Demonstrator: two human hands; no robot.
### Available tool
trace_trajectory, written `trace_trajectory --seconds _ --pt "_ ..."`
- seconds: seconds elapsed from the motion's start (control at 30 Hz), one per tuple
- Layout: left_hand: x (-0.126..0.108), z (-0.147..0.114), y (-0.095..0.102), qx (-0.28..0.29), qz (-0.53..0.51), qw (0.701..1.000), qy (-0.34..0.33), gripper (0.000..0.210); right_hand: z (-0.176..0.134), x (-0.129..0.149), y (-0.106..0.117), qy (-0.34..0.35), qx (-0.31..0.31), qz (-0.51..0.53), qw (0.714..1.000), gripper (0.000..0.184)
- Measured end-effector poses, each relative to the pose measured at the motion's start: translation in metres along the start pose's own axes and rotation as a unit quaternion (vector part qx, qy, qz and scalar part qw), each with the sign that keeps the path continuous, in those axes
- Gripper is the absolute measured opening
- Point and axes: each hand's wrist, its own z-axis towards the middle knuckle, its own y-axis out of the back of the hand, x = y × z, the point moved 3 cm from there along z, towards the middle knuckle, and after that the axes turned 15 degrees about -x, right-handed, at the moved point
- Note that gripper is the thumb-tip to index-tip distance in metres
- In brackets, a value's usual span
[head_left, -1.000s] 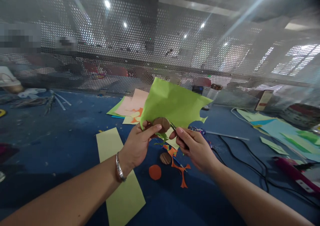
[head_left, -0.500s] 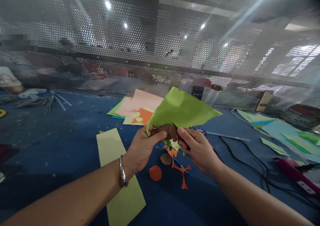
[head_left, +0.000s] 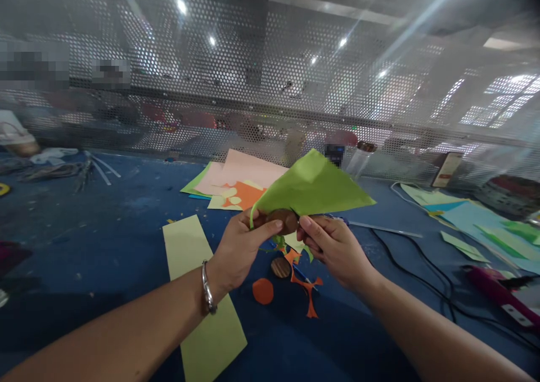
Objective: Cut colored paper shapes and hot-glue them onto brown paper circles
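Observation:
My left hand point(head_left: 240, 244) is closed, with its thumb pressing a round brown wooden disc point(head_left: 283, 222) against a sheet of bright green paper point(head_left: 314, 188). The sheet stands up behind the disc, and a narrow cut strip curls down by my left fingers. My right hand point(head_left: 333, 244) is closed at the disc's right edge, around small scissors that its fingers almost wholly hide. Below the hands lie a second wooden disc point(head_left: 280, 268), an orange paper circle point(head_left: 262, 291) and an orange paper offcut point(head_left: 311, 300).
A pale yellow-green paper strip point(head_left: 206, 292) lies under my left forearm. Behind the hands is a stack of pink paper point(head_left: 248, 168) and other coloured sheets. To the right are black cables point(head_left: 405, 264), a magenta glue gun point(head_left: 493, 289) and blue-green sheets point(head_left: 472, 224). A perforated metal screen point(head_left: 236, 84) closes off the back.
The green sheet's upper corner has shifted right. My right fingers have closed in, and the dark blade seen earlier between the hands is now mostly hidden. The left hand has barely moved.

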Motion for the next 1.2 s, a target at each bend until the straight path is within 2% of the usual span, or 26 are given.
trace_trajectory --seconds 0.3,0.57,0.77,0.97,1.07,1.2 --pt "0.003 0.002 0.010 -0.038 0.052 0.997 -0.033 0.014 0.000 0.000 -0.001 -0.004 0.003 0.002 1.000 0.048" --pt "0.004 0.002 0.005 -0.005 0.044 0.999 -0.014 0.016 -0.001 0.000 0.001 -0.008 0.007 0.009 1.000 0.048" --pt "0.004 0.004 0.011 -0.039 0.060 0.997 -0.024 0.014 0.001 0.000 0.002 0.005 0.007 -0.019 1.000 0.048" --pt "0.001 0.005 0.010 -0.039 0.082 0.995 -0.029 0.012 0.003 -0.001 0.003 0.020 0.010 -0.032 0.999 0.049" --pt "0.000 0.005 0.011 -0.037 0.073 0.996 -0.044 0.011 0.004 -0.002 0.004 0.028 0.005 -0.046 0.999 0.049" --pt "-0.002 0.005 0.014 -0.039 0.125 0.988 -0.080 0.011 0.004 -0.002 0.005 0.034 0.006 -0.058 0.998 0.050"
